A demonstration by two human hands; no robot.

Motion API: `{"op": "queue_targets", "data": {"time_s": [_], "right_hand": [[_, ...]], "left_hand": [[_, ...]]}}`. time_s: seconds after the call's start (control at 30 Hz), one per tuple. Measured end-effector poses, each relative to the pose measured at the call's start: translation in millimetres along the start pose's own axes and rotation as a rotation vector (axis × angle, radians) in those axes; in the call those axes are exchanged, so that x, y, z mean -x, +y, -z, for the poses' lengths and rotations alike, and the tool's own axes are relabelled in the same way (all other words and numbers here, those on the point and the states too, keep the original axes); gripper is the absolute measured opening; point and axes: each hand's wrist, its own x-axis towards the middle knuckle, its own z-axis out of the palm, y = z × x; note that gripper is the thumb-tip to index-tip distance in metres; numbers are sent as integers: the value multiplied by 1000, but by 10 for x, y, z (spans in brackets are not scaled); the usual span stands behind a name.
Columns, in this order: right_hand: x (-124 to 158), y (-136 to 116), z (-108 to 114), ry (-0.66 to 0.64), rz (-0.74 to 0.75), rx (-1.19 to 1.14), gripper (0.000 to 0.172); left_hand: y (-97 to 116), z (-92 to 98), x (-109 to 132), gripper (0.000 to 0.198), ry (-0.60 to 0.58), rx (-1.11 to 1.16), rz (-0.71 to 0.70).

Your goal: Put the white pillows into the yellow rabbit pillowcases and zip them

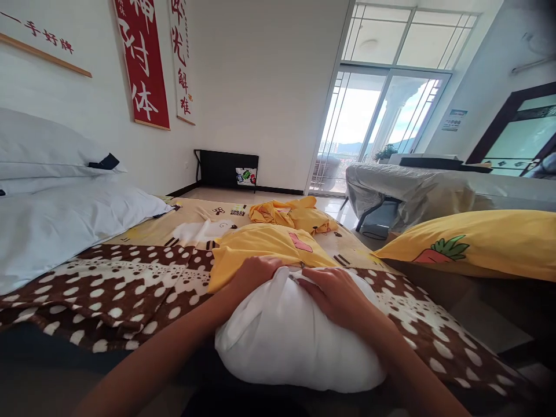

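A plump white pillow (299, 347) bulges toward me at the front edge of the bed. My left hand (259, 271) grips its top left side, fingers closed over the upper edge. On the top right, my right hand (334, 292) is closed on the pillow's fabric, its fingers pointing inward to a small gathered spot. Just beyond both hands lies a yellow pillowcase (260, 240) with a pink patch, spread flat and partly covered by the left hand and the pillow. Where the pillow meets the pillowcase, the fingertips are partly hidden.
A brown and cream patterned blanket (160, 278) covers the bed. White pillows (78, 220) are stacked at left. A crumpled yellow cloth (291, 214) lies farther back. At right are a yellow pillow (490, 240) with a carrot print and a plastic-covered table (417, 185).
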Motion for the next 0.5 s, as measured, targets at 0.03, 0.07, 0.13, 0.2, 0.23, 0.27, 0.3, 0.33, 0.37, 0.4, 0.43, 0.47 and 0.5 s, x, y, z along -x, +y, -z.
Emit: {"op": "queue_targets", "data": {"time_s": [0.03,0.07,0.13,0.2,0.23,0.27,0.3,0.33,0.37,0.4,0.43,0.47,0.5], "right_hand": [[1,19,-19,-12,-33,9,31],[-5,34,-36,-21,-60,16,31],[-43,48,-64,-44,-97,29,32],[-114,47,-87,-73,-122,45,34],[-160,45,-97,-88,-133,53,35],[-209,42,-106,-97,-141,60,35],[-259,41,-114,-103,-149,64,35],[-309,42,-119,-107,-155,63,35],[-356,44,-123,-112,-161,57,35],[-399,46,-125,-121,-172,47,35],[-435,49,-125,-127,-186,35,35],[-465,51,-126,-124,-204,27,35],[-488,52,-128,-111,-224,24,36]], "left_hand": [[1,60,-12,21,-9,-150,-36],[-9,111,-29,23,-24,-286,-81],[-67,175,-73,25,-63,-424,-172],[-152,193,-128,27,-102,-441,-235],[-190,195,-158,28,-111,-417,-240],[-216,200,-188,28,-98,-366,-217],[-224,213,-217,28,-63,-287,-176],[-211,238,-243,29,-4,-181,-121],[-176,276,-264,31,69,-54,-55],[-124,326,-279,33,141,74,11],[-60,385,-289,35,196,179,64],[5,445,-294,35,223,240,97],[62,502,-296,33,214,245,110]]}}
